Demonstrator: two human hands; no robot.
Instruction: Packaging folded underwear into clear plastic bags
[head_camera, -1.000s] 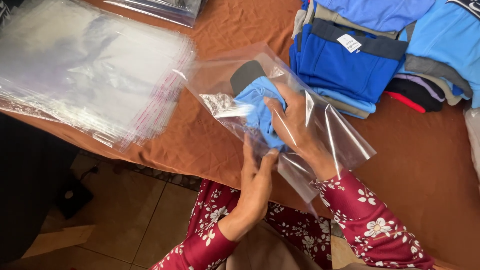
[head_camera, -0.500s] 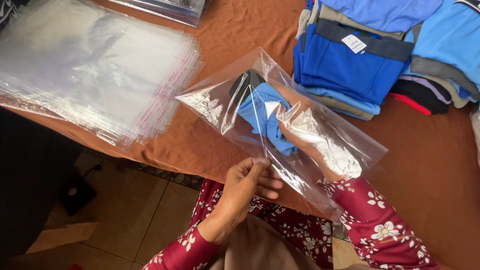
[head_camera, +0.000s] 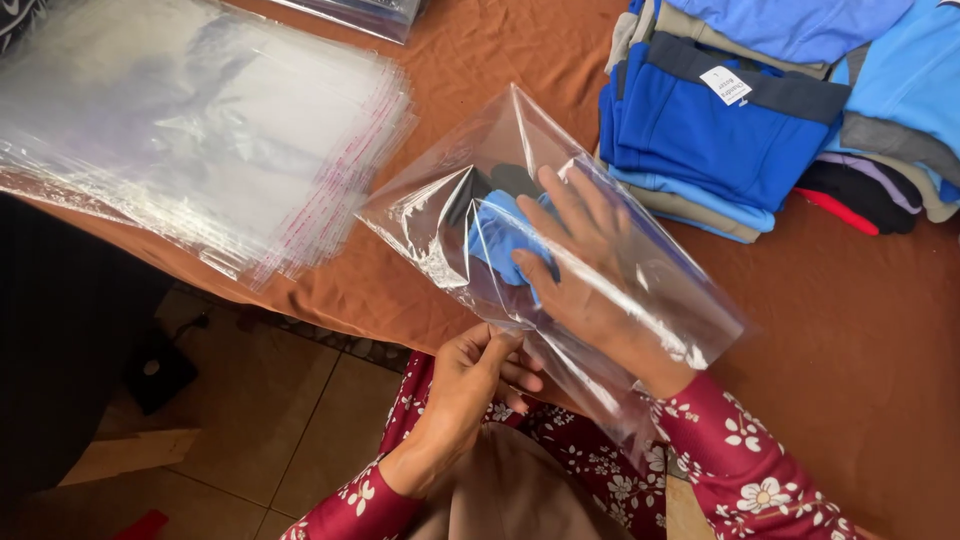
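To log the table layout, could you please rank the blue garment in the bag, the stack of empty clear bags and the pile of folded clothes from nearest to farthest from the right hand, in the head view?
1. Blue garment: inside the clear bag, under the right hand fingertips.
2. Pile of folded clothes: beyond the hand, table's far right.
3. Stack of empty clear bags: far left of the table.

A clear plastic bag (head_camera: 600, 260) lies centre; a stack of clear bags (head_camera: 190, 140) far left; a white label (head_camera: 725, 85) on blue clothes far right.

Desk (head_camera: 850, 330) in brown cloth: clear bag stack (head_camera: 190, 140) upper left, folded clothes pile (head_camera: 780, 110) upper right.
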